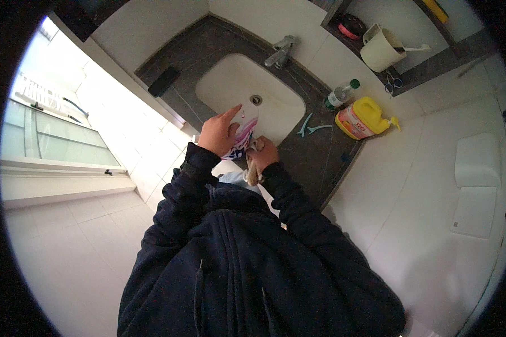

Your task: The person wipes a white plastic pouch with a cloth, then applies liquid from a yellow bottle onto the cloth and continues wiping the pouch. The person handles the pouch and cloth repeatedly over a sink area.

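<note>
My left hand [220,131] grips a white container [249,122] with purple and pink print, likely a plastic bottle or pack, over the near edge of the sink. Its index finger stretches along the top end. In my right hand [266,153] is a crumpled beige cloth [253,172], pressed close to the container's lower right side; part of it hangs below the fingers. Both hands hide the container's lower end. Beyond them lies the white washbasin [223,78], with a round drain [256,100] and brownish stains.
A metal faucet [281,52] stands behind the basin. Right of it on the dark counter [316,168] are a green-capped bottle [340,94], a yellow pump jug [362,120] and light-blue hair clips [314,128]. A black object [164,81] lies left. A shelf holding a mug [381,48] juts out upper right.
</note>
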A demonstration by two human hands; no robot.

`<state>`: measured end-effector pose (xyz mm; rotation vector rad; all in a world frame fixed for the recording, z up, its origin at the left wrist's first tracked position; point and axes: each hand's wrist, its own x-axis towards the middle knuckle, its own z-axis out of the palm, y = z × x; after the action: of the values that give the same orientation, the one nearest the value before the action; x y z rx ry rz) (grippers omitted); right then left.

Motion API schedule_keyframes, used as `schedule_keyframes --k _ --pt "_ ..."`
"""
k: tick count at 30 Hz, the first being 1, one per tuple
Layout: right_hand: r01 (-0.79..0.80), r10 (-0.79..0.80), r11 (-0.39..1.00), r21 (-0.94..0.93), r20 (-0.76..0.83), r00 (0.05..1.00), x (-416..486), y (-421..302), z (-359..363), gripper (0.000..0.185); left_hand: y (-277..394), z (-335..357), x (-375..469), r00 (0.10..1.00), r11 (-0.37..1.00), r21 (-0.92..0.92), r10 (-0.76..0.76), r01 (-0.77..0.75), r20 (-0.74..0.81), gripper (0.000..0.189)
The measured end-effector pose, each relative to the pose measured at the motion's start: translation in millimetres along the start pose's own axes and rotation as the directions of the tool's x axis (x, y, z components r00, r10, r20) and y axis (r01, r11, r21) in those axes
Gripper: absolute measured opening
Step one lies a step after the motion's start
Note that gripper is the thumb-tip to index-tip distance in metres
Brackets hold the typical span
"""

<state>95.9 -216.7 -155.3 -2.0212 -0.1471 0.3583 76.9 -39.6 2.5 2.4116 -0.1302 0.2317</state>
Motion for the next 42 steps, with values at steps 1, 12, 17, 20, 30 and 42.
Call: schedule_keyframes --k 1,12,17,20,30,42 --pt "-0.006 0.006 0.999 0.036 0.006 1.000 0.6 -3.9 -3.9 0.043 0.4 -0.6 -0.3 1.000 1.000 0.015 -0.011 0.011 0.001 0.053" --pt "0.303 -0.311 0.931 0.203 0.010 0.950 -2.5 -98.5 -37.2 0.042 -2.1 -1.9 2.8 0.999 0.999 0.036 0.014 -0.012 -0.036 0.054" --pt "0.314 -0.315 0.949 0.016 0.034 0.949 -9.1 -104.3 -35.8 0.042 -3.2 -7.3 3.8 0.996 0.996 0.010 -0.086 0.086 0.039 0.050" --pt "0.318 -0.309 0.943 -0.095 0.098 0.946 -10.8 -108.9 -40.3 0.039 4.7 -11.0 5.1 0.984 0.988 0.009 -0.155 0.155 0.083 0.049" --pt "0.216 -0.184 0.945 -0.243 0.149 0.972 -14.9 -101.8 -33.3 0.036 3.1 -14.3 3.8 0.978 0.981 -0.038 -0.185 0.190 0.094 0.051" --pt "0.090 -0.070 0.979 -0.183 0.112 0.991 -15.8 -89.9 -36.3 0.034 3.5 -14.9 -3.5 0.987 0.989 -0.036 -0.143 0.146 0.075 0.048"
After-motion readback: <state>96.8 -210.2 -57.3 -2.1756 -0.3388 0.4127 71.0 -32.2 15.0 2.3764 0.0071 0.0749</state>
